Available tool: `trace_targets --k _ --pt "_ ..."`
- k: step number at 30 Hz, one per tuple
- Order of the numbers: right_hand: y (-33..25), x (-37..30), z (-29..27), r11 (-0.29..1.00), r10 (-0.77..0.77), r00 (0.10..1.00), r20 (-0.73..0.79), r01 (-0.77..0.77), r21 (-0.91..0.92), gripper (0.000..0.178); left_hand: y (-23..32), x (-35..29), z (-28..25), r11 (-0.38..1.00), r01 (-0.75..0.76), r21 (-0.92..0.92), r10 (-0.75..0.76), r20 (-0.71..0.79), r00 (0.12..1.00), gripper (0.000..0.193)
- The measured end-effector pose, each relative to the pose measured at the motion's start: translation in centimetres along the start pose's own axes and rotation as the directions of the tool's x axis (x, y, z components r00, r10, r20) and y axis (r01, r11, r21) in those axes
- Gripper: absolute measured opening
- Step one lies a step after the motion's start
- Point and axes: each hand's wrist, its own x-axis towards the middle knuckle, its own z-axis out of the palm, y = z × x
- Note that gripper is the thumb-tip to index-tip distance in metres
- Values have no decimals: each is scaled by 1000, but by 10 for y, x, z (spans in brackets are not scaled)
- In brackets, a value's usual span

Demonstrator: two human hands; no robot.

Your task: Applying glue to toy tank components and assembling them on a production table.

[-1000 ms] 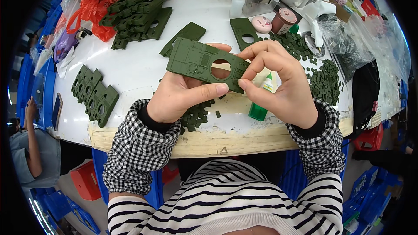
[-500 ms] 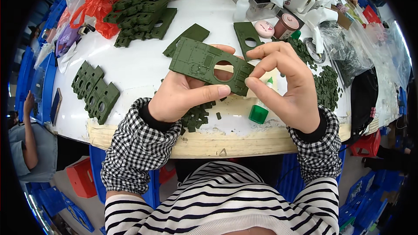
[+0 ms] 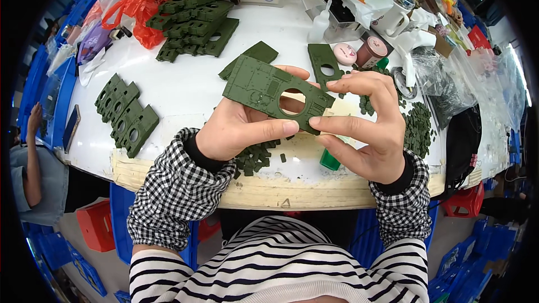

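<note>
A dark green plastic model-vehicle hull plate [image 3: 258, 85] with a large round hole is tilted up over the table's near part. My left hand [image 3: 233, 137] grips it from the left, thumb along the lower edge and fingers behind. My right hand [image 3: 379, 132] has its fingers apart; one fingertip touches the plate's lower right corner, with the thumb just below. Nothing is visible between its fingers. Beneath the hands lie small green pieces [image 3: 255, 160] and a bottle with a green base [image 3: 330, 160], partly hidden by the right hand.
Green hull plates lie in a stack [image 3: 196, 25], in a row at left [image 3: 126, 115], and singly beyond my hands [image 3: 324, 59]. More small green parts [image 3: 418, 129] are heaped at right. A white squeeze bottle [image 3: 320, 25], a round pink tin [image 3: 345, 54] and plastic bags [image 3: 449, 73] stand behind.
My right hand has shifted downward, with a fingertip now on the plate's lower corner and the thumb lower. The left hand still holds the plate, slightly more tilted. The view has shifted a little.
</note>
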Motion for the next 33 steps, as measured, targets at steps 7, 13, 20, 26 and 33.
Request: trace_targets --k 7,13,20,26,33 --pt "9 -8 3 940 225 960 -164 -170 295 19 -2 -4 1 995 37 -92 -25 126 992 72" --pt "1 -6 11 590 568 822 20 -425 686 31 1 -9 5 948 242 -207 -173 303 937 67" --pt "5 -9 9 326 635 739 228 -523 788 25 3 -12 -3 929 349 -125 -310 254 916 65" --pt "5 -6 12 380 706 700 109 -503 776 16 18 -8 3 924 -28 382 46 -40 998 73" --pt "9 -8 26 412 672 733 105 -487 770 21 14 -12 -2 552 -174 815 353 -40 935 55"
